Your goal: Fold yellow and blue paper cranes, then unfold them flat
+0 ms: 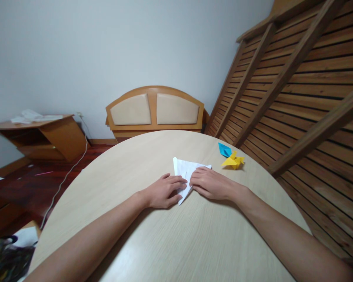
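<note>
A white sheet of paper (182,168), folded into a rough triangle, lies on the round table with one corner pointing toward me. Its upper left edge shows a narrow upturned strip. My left hand (165,191) rests at the paper's left side, fingers stretched over its surface and thumb apart near the lower corner. On the right side, my right hand (209,183) has its fingers together and curled over the paper's edge. Part of the paper is hidden under both hands. Beyond my right hand sit a yellow folded paper bird (234,160) and a blue folded paper piece (224,149).
The pale round table (129,164) fills the foreground. Behind it stands a wooden headboard (154,111). A slatted wooden panel (300,98) leans along the right. To the left are a low cabinet (61,137) and a white cable (66,176) on the dark floor.
</note>
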Motion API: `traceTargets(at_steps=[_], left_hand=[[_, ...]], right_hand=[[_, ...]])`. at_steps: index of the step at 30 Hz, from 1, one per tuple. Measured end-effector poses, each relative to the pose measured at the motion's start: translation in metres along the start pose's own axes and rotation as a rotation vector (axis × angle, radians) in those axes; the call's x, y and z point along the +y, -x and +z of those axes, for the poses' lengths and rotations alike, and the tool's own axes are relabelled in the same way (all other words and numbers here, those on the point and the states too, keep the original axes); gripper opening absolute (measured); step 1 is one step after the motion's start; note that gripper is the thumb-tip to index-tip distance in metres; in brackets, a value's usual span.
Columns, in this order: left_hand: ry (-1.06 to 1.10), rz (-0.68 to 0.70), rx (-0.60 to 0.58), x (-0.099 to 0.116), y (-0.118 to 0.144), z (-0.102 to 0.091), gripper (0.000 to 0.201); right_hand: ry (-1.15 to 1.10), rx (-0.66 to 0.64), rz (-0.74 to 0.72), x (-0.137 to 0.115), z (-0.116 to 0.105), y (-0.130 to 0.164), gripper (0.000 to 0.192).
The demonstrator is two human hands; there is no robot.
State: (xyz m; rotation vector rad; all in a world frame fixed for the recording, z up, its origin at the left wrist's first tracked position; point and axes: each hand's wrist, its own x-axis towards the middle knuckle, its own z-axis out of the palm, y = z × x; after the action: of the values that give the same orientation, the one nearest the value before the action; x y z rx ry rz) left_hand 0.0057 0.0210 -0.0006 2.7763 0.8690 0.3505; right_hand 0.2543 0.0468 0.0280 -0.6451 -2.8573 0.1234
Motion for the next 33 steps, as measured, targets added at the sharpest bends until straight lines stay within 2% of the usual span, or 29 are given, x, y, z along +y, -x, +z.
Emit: traceTargets(at_steps=[6,14,21,24,29,33], left_hand=[[0.023,0.014,-0.002,-0.002,0.000,-0.001,0.043],[0.042,0.003,0.028,-0.004,0.001,0.001,0.037],[0.054,0.024,0.056,-0.007,0.000,0.004,0.027],[0.049,0.030,0.074,-0.006,0.000,0.004,0.025],[0.066,0.035,0.092,-0.004,0.000,0.003,0.024],[0.079,0.039,0.090,-0.006,-0.001,0.004,0.025]], right_hand=[[-0.032,0.016,0.023,0.002,0.004,-0.006,0.022],[-0.008,0.137,0.064,0.006,0.013,-0.010,0.015],[-0.022,0.190,0.146,0.010,0.027,-0.010,0.032],[-0.032,0.183,0.177,0.012,0.033,-0.010,0.038],[-0.045,0.158,0.247,0.015,0.043,-0.006,0.059],[-0.063,0.121,0.300,0.017,0.047,-0.005,0.066]])
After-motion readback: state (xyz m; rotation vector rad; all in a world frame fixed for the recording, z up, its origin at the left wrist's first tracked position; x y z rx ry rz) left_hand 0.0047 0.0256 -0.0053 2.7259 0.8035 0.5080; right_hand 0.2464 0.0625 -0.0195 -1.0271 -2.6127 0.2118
